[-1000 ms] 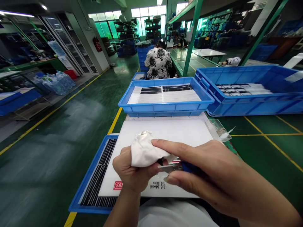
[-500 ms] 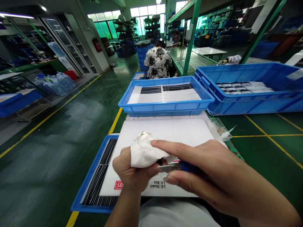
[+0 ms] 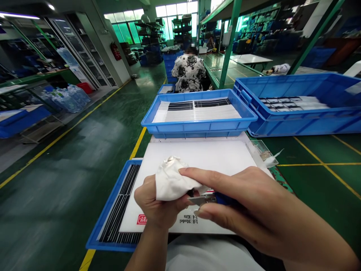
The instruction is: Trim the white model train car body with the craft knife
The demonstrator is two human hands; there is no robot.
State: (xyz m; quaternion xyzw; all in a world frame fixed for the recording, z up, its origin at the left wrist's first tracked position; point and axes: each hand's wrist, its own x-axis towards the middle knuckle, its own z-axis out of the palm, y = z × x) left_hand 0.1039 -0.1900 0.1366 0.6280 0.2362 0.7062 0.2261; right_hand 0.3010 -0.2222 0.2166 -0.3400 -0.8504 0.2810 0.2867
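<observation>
My left hand (image 3: 153,201) is closed, with a crumpled white cloth (image 3: 170,182) over its fingers. Beside the left thumb tip shows a small dark piece (image 3: 191,193), mostly hidden by the cloth and fingers. My right hand (image 3: 251,203) grips a utility knife (image 3: 199,200) with a blue handle, its blade pointing left at the dark piece and thumb. The right index finger is stretched forward onto the cloth, and the right thumb lies below the blade. Both hands are above a white board (image 3: 220,154) printed with red and black lettering.
Beyond the board stands a blue tray (image 3: 197,126) of white and black strips. Another blue tray (image 3: 94,235) with black strips sits low at left. A larger blue bin (image 3: 304,126) is at right, near a clear plastic box (image 3: 263,150). A person (image 3: 188,73) sits ahead.
</observation>
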